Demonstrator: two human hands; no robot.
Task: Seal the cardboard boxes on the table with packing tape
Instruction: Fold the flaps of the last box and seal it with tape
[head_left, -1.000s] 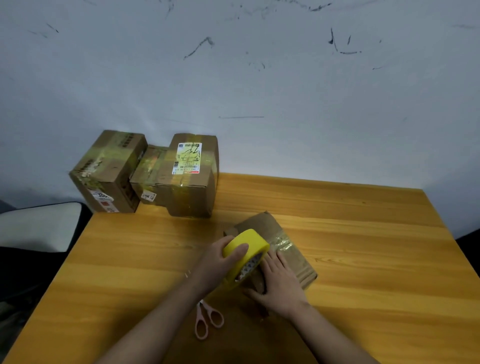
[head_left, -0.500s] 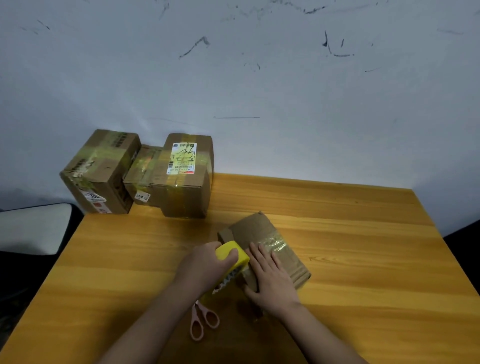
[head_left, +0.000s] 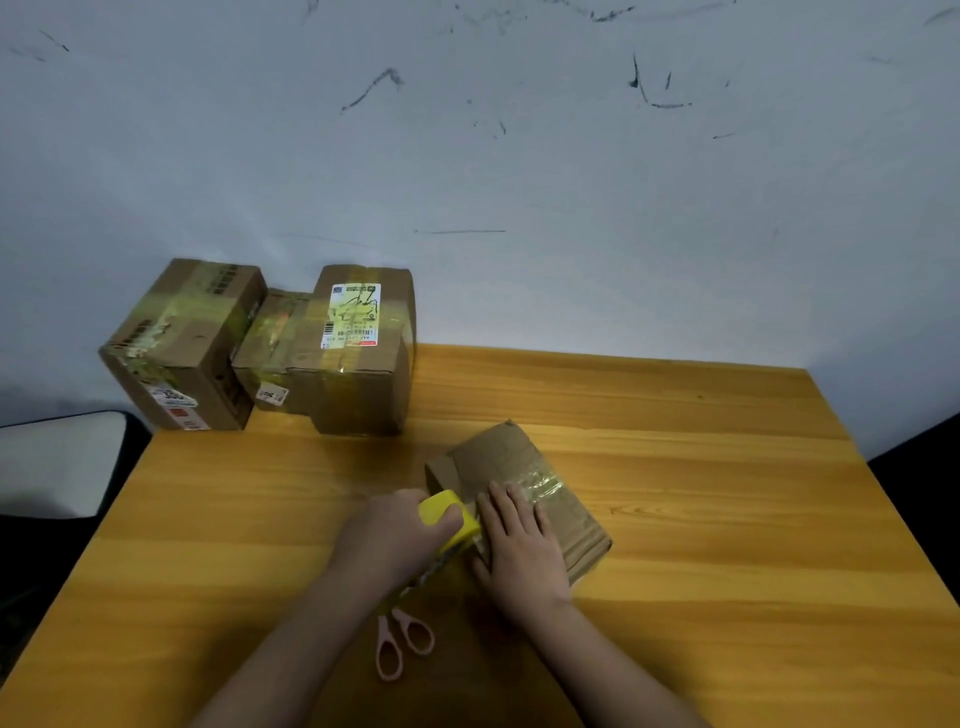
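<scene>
The flat cardboard box (head_left: 519, 499) lies on the desk (head_left: 727, 519). The right hand (head_left: 522, 551) presses it with straight fingers, probably to keep it steady, while the left hand (head_left: 400, 535) has its grip closed around the yellow tape roll (head_left: 448, 519) at the box's edge.

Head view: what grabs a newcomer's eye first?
The yellow tape roll, gripped by the left hand at the near-left edge of the flat cardboard box mid-table, while the right hand presses flat on that box. Next, the three taped boxes clustered at the table's far-left corner against the wall, and the pink scissors lying near the wrists.
</scene>
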